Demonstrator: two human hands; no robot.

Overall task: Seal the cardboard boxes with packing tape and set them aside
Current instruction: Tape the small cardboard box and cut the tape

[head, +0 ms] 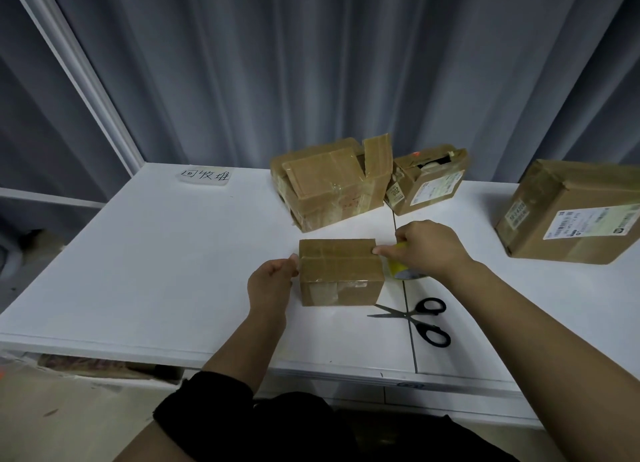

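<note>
Far left, rear of table point(138, 253): handwritten paper label point(206, 176), lying flat, well apart from the work.

Left hand point(270, 283): fingers curled against the left top edge of the small box point(341, 271), pinching there, possibly on the free end of the tape; too fine to confirm. Judged purpose: anchoring that side and bracing the box against pull from the opposite side.

Small box: upright near the front centre of the table, flaps closed, between both hands.

Behind it: open box point(332, 181), one flap raised, not yet sealed.

Right hand point(427, 250): wrapped round the tape roll point(401, 271), one fingertip pressed to the right top edge of the small box. Roll held low beside the right wall; judged purpose: keeping the strip taut across the seam.

Scissors point(415, 318): blades parted, just right of the small box's front corner, within reach for the cut, not obstructing.

Further right, rear: torn box point(427, 184), then large labelled box point(571, 215), well apart. Nothing between hands and seam.
</note>
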